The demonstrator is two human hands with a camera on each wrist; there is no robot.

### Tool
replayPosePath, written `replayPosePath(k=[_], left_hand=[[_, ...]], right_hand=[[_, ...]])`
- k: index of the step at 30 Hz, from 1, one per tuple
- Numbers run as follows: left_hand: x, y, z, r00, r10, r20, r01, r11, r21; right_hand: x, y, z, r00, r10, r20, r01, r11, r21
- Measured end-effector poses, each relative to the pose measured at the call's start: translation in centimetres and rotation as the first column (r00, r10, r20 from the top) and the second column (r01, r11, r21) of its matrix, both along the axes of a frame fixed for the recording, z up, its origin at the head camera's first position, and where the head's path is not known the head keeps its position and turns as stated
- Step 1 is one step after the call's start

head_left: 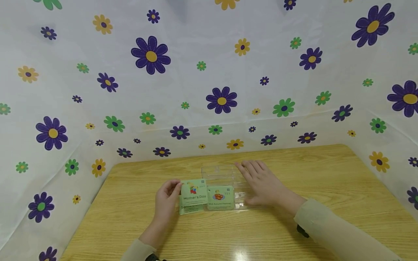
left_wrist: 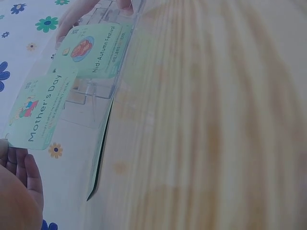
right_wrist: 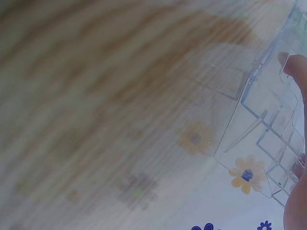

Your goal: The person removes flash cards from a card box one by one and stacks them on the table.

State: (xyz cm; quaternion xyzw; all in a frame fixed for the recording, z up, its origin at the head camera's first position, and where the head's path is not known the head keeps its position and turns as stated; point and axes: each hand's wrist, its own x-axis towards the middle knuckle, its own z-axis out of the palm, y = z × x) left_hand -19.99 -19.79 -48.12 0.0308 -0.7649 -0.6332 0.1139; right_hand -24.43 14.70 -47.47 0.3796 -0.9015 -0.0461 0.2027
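Observation:
My left hand (head_left: 167, 197) pinches the left edge of a green Mother's Day card (head_left: 194, 191), raised at the left end of a clear plastic holder (head_left: 217, 170). Partly covered by it is another green card (head_left: 191, 209), its title beginning "Santa". A Mid-Autumn Festival card (head_left: 221, 198) with a plate of food on it stands in the holder, right beside the Mother's Day card. Across the holder's right part lies my right hand (head_left: 261, 183), fingers stretched out and spread. In the right wrist view its thumb (right_wrist: 292, 62) touches the holder's edge.
The holder has several clear stepped compartments (right_wrist: 273, 124). It stands on a wood-grain table (head_left: 156, 232). A white cloth with printed flowers (head_left: 196, 83) walls the table at the back and both sides.

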Motion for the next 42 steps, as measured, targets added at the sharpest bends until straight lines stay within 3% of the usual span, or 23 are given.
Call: replayPosePath(k=[22, 31, 42], left_hand=[[0.0, -1.1, -0.4, 0.999, 0.046, -0.022, -0.047, 0.998, -0.043], [-0.1, -1.3, -0.7, 0.997, 0.071, 0.012, -0.07, 0.996, -0.052], [0.1, -1.7, -0.9, 0.996, 0.058, 0.061, -0.055, 0.997, -0.053]], right_hand=[[0.2, 0.0, 0.3, 1.0, -0.012, 0.013, 0.012, 1.0, 0.015], [0.1, 0.0, 0.2, 1.0, -0.004, 0.017, 0.004, 1.0, -0.001], [0.0, 0.0, 0.1, 1.0, -0.007, 0.012, 0.007, 1.0, -0.001]])
